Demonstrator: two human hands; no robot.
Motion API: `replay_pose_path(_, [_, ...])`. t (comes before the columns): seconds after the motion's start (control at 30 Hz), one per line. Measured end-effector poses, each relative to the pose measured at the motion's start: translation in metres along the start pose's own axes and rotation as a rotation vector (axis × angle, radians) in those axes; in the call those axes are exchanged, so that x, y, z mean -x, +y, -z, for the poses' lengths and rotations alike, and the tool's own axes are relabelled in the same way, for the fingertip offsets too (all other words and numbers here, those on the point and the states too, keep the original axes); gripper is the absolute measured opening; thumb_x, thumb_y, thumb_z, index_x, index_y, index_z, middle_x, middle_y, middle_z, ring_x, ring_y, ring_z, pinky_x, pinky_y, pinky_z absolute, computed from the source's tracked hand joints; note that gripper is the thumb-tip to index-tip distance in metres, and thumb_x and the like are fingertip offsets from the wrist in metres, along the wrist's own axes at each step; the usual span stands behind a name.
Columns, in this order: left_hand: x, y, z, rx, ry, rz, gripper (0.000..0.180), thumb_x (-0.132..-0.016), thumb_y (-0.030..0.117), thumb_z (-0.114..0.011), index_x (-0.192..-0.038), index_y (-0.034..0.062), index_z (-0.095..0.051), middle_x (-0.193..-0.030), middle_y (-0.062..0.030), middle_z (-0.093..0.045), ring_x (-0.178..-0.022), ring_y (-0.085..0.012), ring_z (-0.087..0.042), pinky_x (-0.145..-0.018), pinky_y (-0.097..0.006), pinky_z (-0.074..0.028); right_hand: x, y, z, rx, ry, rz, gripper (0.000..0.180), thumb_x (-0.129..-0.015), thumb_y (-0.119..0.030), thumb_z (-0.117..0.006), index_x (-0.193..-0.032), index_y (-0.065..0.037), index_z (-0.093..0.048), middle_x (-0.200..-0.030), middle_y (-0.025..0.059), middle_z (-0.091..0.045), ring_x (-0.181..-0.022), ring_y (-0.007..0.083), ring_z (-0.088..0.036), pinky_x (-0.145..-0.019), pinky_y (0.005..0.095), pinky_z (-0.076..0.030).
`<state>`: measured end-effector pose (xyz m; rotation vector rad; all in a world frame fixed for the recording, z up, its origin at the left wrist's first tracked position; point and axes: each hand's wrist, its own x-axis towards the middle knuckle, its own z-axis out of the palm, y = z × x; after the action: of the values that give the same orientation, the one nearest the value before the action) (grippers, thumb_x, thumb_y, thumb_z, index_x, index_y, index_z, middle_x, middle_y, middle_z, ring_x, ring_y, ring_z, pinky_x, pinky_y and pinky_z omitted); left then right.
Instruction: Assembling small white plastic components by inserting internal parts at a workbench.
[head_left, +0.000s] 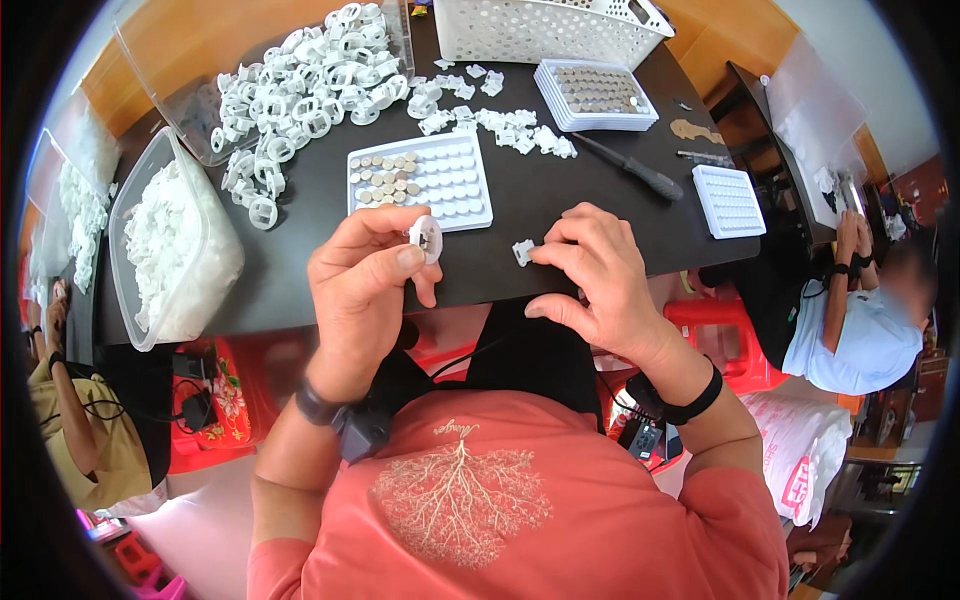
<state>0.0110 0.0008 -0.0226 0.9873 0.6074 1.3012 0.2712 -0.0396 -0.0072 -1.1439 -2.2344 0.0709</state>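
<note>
Between the thumb and fingers of my left hand (365,275) is a round white plastic housing (428,240), held upright above the table's near edge. A dark spot shows in its middle. My right hand (600,275) has its thumb spread from its bent fingers. One fingertip touches a small white plastic clip (523,252) on the dark table (480,275). Just beyond my left hand stands a white tray (485,205) with rows of pockets. Silver coin-like discs (388,185) fill part of its left side.
White ring housings (310,80) are heaped at the far left, above a clear bin (215,255) of small white parts. Loose clips (515,128) lie mid-table. To the right are stacked disc trays (600,95), a screwdriver (630,165) and another tray (728,200). A person (860,320) sits at right.
</note>
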Motion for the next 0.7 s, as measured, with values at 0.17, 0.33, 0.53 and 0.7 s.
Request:
replay_pose_path(0.17, [-0.001, 0.0, -0.002, -0.013, -0.003, -0.001, 0.032, -0.087, 0.01, -0.063, -0.114, -0.008, -0.064, -0.088, -0.0171, -0.067, -0.068, -0.0198, -0.065, -0.051, -0.028, -0.051, 0.012, 0.007, -0.01, -0.016, 0.084, 0.074, 0.035, -0.065, -0.013, -0.084, -0.095, -0.008, -0.065, -0.1, 0.0047, -0.06, -0.103, 0.0286, -0.059, -0.079, 0.0394, -0.043])
replay_pose_path(0.33, [-0.001, 0.004, 0.0, 0.066, -0.018, 0.039, 0.028, -0.086, 0.002, -0.065, -0.113, -0.0076, -0.065, -0.095, -0.0158, -0.069, -0.072, -0.0188, -0.067, -0.055, -0.029, -0.053, 0.008, 0.003, -0.016, -0.236, 0.24, 0.087, 0.028, -0.067, 0.002, -0.079, -0.09, -0.004, -0.065, -0.091, 0.0074, -0.06, -0.086, 0.0289, -0.062, -0.071, 0.0365, -0.048])
replay_pose_path(0.53, [-0.001, 0.009, 0.0, 0.135, -0.057, 0.113, 0.028, -0.088, 0.005, -0.067, -0.114, -0.0071, -0.065, -0.094, -0.0161, -0.069, -0.073, -0.0201, -0.068, -0.055, -0.03, -0.055, -0.012, -0.009, -0.014, -0.678, 0.178, -0.297, 0.013, -0.084, 0.004, -0.072, -0.095, 0.001, -0.067, -0.091, 0.0063, -0.062, -0.077, 0.0135, -0.06, -0.068, 0.0247, -0.047])
replay_pose_path(0.7, [0.002, 0.009, -0.004, 0.185, -0.07, 0.146, 0.028, -0.09, 0.005, -0.067, -0.115, -0.0067, -0.064, -0.095, -0.0162, -0.069, -0.075, -0.0215, -0.069, -0.056, -0.031, -0.056, -0.036, -0.021, -0.018, -0.761, 0.213, -0.313, 0.008, -0.088, 0.002, -0.07, -0.095, 0.002, -0.069, -0.087, 0.004, -0.062, -0.076, 0.0108, -0.059, -0.068, 0.0244, -0.046])
